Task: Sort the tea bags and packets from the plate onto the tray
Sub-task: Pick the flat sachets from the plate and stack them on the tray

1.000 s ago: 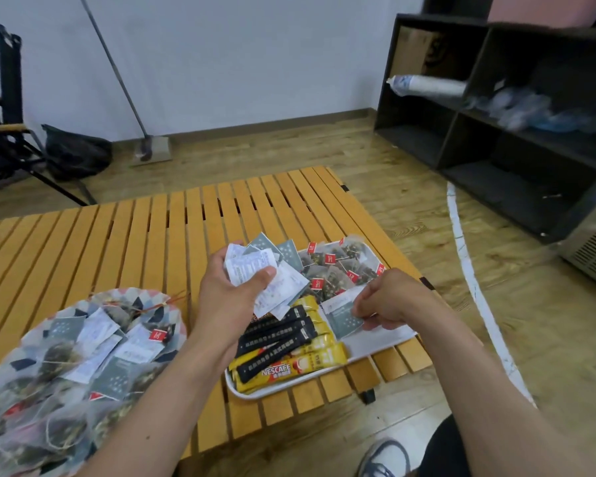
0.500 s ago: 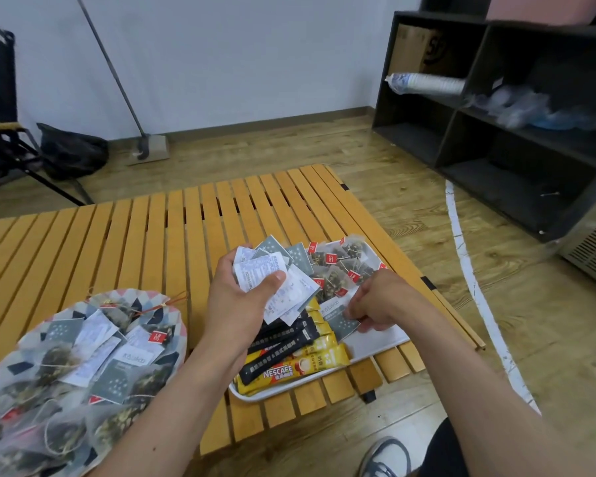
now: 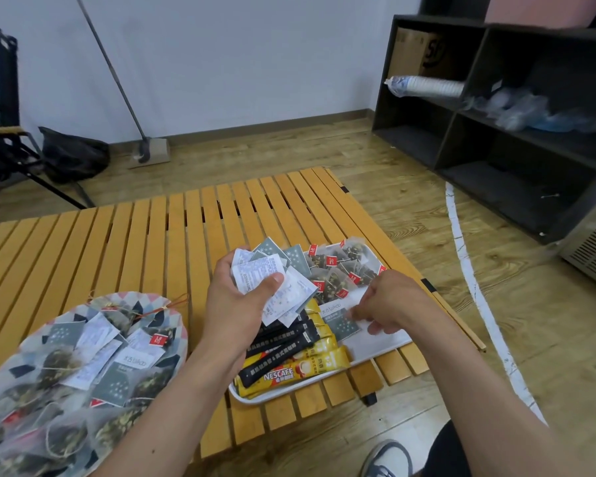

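My left hand (image 3: 241, 304) grips a fan of white and grey packets (image 3: 272, 280) above the left part of the white tray (image 3: 389, 342). My right hand (image 3: 389, 297) hovers over the tray's right side, and its fingertips pinch the right edge of a grey packet (image 3: 339, 320) lying flat on the tray. Also on the tray are mesh tea bags with red tags (image 3: 338, 270) at the back, and black sticks (image 3: 283, 342) and yellow Nescafe sticks (image 3: 310, 368) at the front. The patterned plate (image 3: 172, 304) at the lower left is heaped with tea bags and packets (image 3: 93, 359).
Both plate and tray sit on a slatted wooden table (image 3: 135, 242), the tray near its right front corner. A dark shelf unit (image 3: 496, 132) stands at the right. A broom (image 3: 145, 149) and a folding chair (image 3: 4, 132) are behind the table. My shoe (image 3: 386, 459) is below the edge.
My right hand has uncurled from a fist and laid the grey packet flat on the tray. My left hand keeps its fan of packets in the same spot above the tray.
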A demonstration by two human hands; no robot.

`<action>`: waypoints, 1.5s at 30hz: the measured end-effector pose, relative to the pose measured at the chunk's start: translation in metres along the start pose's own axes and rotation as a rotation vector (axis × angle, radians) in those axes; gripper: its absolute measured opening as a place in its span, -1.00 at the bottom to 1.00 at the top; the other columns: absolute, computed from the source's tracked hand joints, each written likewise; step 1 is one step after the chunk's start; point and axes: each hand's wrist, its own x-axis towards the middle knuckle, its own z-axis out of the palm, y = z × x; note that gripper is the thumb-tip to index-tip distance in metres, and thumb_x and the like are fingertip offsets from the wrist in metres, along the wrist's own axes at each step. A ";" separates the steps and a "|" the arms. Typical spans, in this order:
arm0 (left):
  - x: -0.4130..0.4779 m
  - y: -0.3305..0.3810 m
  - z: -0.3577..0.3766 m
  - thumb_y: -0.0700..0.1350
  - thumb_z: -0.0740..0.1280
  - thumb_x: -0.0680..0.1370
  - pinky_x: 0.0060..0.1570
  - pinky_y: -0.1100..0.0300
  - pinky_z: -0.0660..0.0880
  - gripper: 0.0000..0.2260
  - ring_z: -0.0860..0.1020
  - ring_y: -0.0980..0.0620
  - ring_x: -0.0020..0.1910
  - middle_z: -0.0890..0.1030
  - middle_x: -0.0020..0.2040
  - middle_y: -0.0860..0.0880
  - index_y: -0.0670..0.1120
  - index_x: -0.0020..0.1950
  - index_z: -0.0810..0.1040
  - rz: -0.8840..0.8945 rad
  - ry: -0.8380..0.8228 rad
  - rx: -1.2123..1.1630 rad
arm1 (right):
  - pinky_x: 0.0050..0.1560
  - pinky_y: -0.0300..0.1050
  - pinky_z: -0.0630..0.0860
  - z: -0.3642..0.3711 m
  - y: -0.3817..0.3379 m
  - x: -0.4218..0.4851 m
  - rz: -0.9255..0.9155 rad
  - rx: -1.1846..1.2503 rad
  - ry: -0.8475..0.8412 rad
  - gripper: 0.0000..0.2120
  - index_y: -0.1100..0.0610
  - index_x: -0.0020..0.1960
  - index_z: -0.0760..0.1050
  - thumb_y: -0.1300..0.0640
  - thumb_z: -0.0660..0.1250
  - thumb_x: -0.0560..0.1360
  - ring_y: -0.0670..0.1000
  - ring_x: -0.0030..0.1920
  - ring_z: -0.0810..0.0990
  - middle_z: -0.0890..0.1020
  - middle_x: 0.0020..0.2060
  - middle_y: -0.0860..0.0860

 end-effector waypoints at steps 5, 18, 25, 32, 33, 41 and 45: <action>0.001 0.000 0.000 -0.21 0.52 0.51 -0.10 0.06 0.69 -0.45 0.71 0.02 0.09 0.69 0.17 0.01 0.03 0.43 0.42 0.000 0.007 0.004 | -0.27 -0.23 0.58 -0.001 0.000 -0.027 -0.101 -0.011 -0.255 -0.75 0.18 -0.09 0.73 0.03 0.64 0.36 -0.14 -0.34 0.69 0.76 -0.29 0.00; 0.002 -0.003 0.002 -0.21 0.53 0.51 0.03 -0.03 0.68 -0.44 0.69 0.02 0.12 0.68 0.19 0.02 0.03 0.44 0.42 -0.010 0.002 0.034 | -0.29 -0.22 0.51 0.005 -0.008 -0.031 -0.101 -0.015 -0.243 -0.74 0.20 -0.03 0.72 0.16 0.66 0.33 -0.15 -0.41 0.65 0.70 -0.41 -0.05; 0.002 -0.009 0.007 -0.23 0.53 0.51 0.02 -0.05 0.68 -0.45 0.69 0.00 0.12 0.67 0.20 0.00 0.05 0.42 0.42 -0.018 -0.008 0.038 | -0.19 -0.16 0.57 -0.003 -0.007 -0.031 -0.235 0.349 -0.127 -0.70 0.19 -0.01 0.67 0.10 0.65 0.34 -0.07 -0.24 0.68 0.77 -0.22 0.07; 0.002 -0.008 0.013 -0.28 0.51 0.51 -0.06 0.03 0.68 -0.46 0.71 0.00 0.07 0.69 0.18 -0.02 0.02 0.41 0.42 -0.070 -0.028 -0.032 | -0.24 -0.12 0.60 0.003 -0.018 -0.033 -0.260 0.750 -0.173 -0.65 0.24 0.12 0.58 0.18 0.60 0.41 0.02 -0.25 0.71 0.76 -0.18 0.13; 0.002 -0.008 0.013 -0.29 0.51 0.50 -0.08 0.04 0.68 -0.46 0.72 0.01 0.06 0.70 0.16 -0.03 0.01 0.41 0.43 -0.088 -0.038 -0.049 | -0.24 -0.12 0.60 0.004 -0.018 -0.032 -0.262 0.760 -0.159 -0.69 0.25 0.10 0.59 0.20 0.58 0.43 0.02 -0.27 0.70 0.75 -0.20 0.13; 0.003 -0.006 0.010 -0.36 0.55 0.43 0.07 -0.16 0.66 -0.38 0.71 -0.09 0.09 0.70 0.14 -0.05 0.00 0.39 0.43 -0.166 -0.113 -0.022 | -0.31 -0.13 0.62 0.005 -0.019 -0.027 -0.179 0.846 -0.205 -0.81 0.22 -0.02 0.56 0.35 0.53 0.45 0.04 -0.27 0.71 0.73 -0.23 0.14; 0.000 -0.002 0.007 -0.37 0.55 0.43 0.06 -0.12 0.67 -0.36 0.71 -0.05 0.08 0.70 0.14 -0.04 0.00 0.40 0.40 -0.158 -0.147 0.012 | -0.28 -0.08 0.65 0.004 -0.021 -0.025 -0.165 0.925 -0.183 -0.67 0.28 0.09 0.55 0.41 0.56 0.38 0.09 -0.20 0.71 0.75 -0.10 0.19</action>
